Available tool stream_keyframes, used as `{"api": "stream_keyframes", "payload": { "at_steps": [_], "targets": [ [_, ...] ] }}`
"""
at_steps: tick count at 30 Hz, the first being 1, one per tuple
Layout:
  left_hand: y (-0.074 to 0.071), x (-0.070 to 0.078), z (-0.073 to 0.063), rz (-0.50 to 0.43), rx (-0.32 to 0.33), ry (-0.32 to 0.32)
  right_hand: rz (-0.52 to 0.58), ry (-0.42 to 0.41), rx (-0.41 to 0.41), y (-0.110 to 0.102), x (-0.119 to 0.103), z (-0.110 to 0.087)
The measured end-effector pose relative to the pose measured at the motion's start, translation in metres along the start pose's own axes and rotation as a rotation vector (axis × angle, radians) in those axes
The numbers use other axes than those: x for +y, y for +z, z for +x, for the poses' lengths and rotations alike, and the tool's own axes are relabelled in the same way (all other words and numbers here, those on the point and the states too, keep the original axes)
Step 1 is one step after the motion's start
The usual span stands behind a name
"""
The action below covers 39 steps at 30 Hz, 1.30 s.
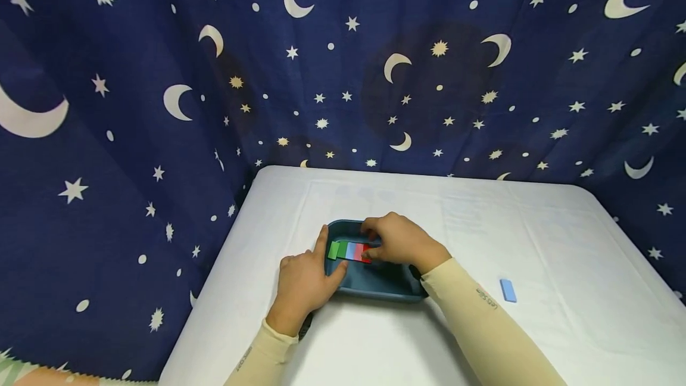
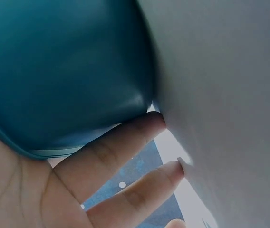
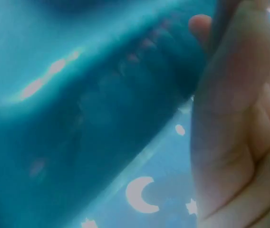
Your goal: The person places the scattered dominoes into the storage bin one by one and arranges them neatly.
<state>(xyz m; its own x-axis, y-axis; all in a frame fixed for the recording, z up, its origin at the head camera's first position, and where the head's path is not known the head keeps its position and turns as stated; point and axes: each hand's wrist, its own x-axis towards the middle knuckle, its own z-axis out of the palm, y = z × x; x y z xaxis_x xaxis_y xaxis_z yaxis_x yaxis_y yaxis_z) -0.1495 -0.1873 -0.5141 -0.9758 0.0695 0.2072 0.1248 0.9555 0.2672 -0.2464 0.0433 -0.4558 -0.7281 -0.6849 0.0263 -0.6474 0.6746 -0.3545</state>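
A dark teal tray (image 1: 370, 295) stands on the white table, its curved outer wall (image 2: 73, 71) filling much of the left wrist view. My left hand (image 1: 306, 282) holds the tray's left end, thumb over the rim and other fingers along the outside. Inside the tray is a row of small flat blocks: a light green block (image 1: 333, 250), a dark green block (image 1: 342, 249), a light blue block (image 1: 351, 251), a pink block (image 1: 358, 252) and a red block (image 1: 367, 254). My right hand (image 1: 399, 240) reaches in and pinches the red block at the row's right end, partly covering it.
One loose blue block (image 1: 508, 290) lies on the white table (image 1: 579, 267), right of the tray and beyond my right sleeve (image 1: 482, 314). Behind the table and along the left hangs a dark blue curtain (image 1: 354, 76) with moons and stars.
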Motion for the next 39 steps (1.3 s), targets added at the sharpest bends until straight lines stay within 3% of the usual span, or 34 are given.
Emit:
{"api": "stream_keyframes", "payload": {
  "at_steps": [6, 14, 22, 27, 33, 39],
  "targets": [
    [0.004, -0.002, 0.001, -0.007, 0.018, -0.007, -0.057, -0.005, 0.129, -0.026, 0.004, -0.028],
    [0.006, -0.005, -0.003, 0.008, 0.027, -0.008, -0.097, 0.1, 0.279, -0.039, 0.017, -0.087],
    [0.008, -0.004, -0.005, 0.007, 0.017, -0.006, -0.151, 0.181, 0.312, -0.033, 0.03, -0.141],
    [0.009, -0.001, -0.005, -0.003, 0.017, -0.005, -0.163, 0.242, 0.29, -0.025, 0.048, -0.168],
    [0.01, 0.001, -0.007, -0.009, 0.021, -0.005, -0.092, 0.251, 0.279, -0.016, 0.073, -0.195],
    [0.009, 0.004, -0.008, -0.019, 0.043, 0.012, -0.056, 0.244, 0.31, -0.008, 0.087, -0.209]
  ]
}}
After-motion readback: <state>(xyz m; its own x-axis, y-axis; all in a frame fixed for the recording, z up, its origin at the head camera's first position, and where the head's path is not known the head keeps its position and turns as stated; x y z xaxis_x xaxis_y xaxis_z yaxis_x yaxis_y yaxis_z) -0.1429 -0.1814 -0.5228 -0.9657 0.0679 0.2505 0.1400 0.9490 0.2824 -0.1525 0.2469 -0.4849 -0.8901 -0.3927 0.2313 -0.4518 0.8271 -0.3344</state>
